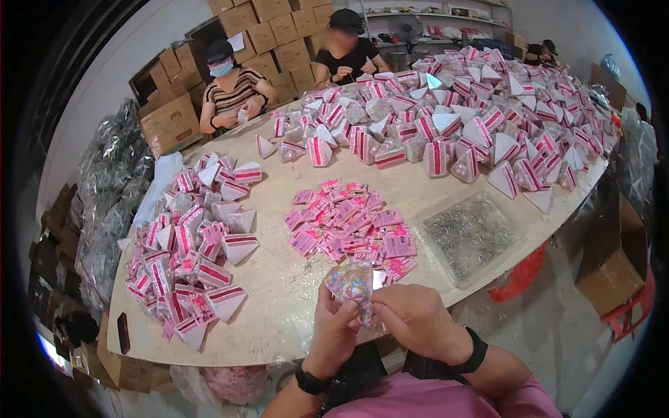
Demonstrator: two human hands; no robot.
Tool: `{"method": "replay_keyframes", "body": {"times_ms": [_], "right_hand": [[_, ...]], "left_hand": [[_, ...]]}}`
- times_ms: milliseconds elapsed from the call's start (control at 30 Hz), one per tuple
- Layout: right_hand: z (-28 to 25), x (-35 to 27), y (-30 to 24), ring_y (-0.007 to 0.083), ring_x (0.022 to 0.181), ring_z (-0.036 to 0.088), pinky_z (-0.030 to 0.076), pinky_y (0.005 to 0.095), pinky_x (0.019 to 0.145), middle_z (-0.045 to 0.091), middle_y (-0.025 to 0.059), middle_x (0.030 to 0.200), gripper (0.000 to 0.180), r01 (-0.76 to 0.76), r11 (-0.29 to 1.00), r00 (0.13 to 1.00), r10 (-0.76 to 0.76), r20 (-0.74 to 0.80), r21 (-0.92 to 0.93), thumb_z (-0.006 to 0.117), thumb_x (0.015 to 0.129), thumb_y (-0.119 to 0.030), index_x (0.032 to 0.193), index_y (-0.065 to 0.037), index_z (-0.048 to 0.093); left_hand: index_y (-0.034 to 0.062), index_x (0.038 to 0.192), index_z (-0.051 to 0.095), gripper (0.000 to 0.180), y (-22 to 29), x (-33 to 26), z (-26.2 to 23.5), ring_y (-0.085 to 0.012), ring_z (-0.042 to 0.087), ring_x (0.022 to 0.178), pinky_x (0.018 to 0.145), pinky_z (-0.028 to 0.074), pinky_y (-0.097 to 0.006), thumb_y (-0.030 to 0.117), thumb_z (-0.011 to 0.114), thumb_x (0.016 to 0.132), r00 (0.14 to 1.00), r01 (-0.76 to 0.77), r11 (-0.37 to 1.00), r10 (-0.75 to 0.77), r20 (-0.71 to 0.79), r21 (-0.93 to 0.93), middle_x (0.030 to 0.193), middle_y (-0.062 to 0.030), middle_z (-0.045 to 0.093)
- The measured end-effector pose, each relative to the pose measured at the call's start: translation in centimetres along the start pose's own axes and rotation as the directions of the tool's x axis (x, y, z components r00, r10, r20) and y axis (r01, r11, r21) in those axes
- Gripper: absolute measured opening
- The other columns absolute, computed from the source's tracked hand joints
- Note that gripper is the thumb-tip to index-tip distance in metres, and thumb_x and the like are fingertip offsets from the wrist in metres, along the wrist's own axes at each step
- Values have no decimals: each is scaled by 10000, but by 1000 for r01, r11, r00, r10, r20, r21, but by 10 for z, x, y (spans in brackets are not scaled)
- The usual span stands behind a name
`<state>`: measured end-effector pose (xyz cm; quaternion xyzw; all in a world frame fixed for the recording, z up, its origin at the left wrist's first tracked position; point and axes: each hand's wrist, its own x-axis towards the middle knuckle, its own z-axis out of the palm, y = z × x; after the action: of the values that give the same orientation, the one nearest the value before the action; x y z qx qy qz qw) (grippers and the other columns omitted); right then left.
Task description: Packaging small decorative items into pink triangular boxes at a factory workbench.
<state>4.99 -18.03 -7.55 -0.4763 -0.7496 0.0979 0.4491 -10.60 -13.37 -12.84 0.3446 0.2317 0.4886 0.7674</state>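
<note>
Left hand (330, 322), right hand (420, 319): gripping 1 speckled wedge (352, 280) | leftward: pile (213, 272), likely done | far ahead: bigger heap (446, 124), likely remaining

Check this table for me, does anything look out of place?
One thing: a dark, slim, phone-like object lies at the left edge of the table, apart from the wedge-shaped pieces. It looks odd because it matches nothing heaped there.

Two hands (421, 324), two wristbands (477, 350), one speckled packet (350, 282), one counter (272, 209)
Two heaps of wedge-shaped packets (185, 240), beyond tally, join one pile of pink cards (336, 224) and one tray (486, 263).
</note>
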Motion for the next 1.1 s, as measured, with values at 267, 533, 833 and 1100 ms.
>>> {"method": "replay_keyframes", "body": {"times_ms": [267,533,833,1100], "right_hand": [[3,4,1,316,639,582,453,400,578,595,128,736,108,7,999,999,-8,-40,-35,598,778,-76,876,-32,597],[2,4,2,313,621,578,452,394,557,589,125,722,109,-1,997,1000,1,2,-77,600,769,-68,872,-33,596],[0,1,3,317,626,577,451,398,566,590,118,723,112,-10,996,1000,8,-25,-89,603,765,-69,874,-44,599],[2,-7,5,314,639,577,455,399,583,608,115,763,128,-73,990,997,74,3,-118,606,764,-84,887,-50,600]], "left_hand": [[55,1380,193,828,-2,3,10,-227,496,1123,932,443,-341,58,714,736,980,-184,973,192,-48,138,1248,-132,442],[52,1377,189,856,-3,2,14,-240,478,1141,965,427,-355,27,734,718,969,-212,953,233,-78,215,1271,-139,400],[58,1373,187,870,-5,0,15,-242,436,1174,958,433,-358,33,745,707,947,-288,897,319,-41,336,1285,-137,368],[61,1336,241,727,-10,-2,13,-220,504,1068,864,475,-344,78,680,758,926,-307,860,369,-83,407,1214,-128,428]]}}
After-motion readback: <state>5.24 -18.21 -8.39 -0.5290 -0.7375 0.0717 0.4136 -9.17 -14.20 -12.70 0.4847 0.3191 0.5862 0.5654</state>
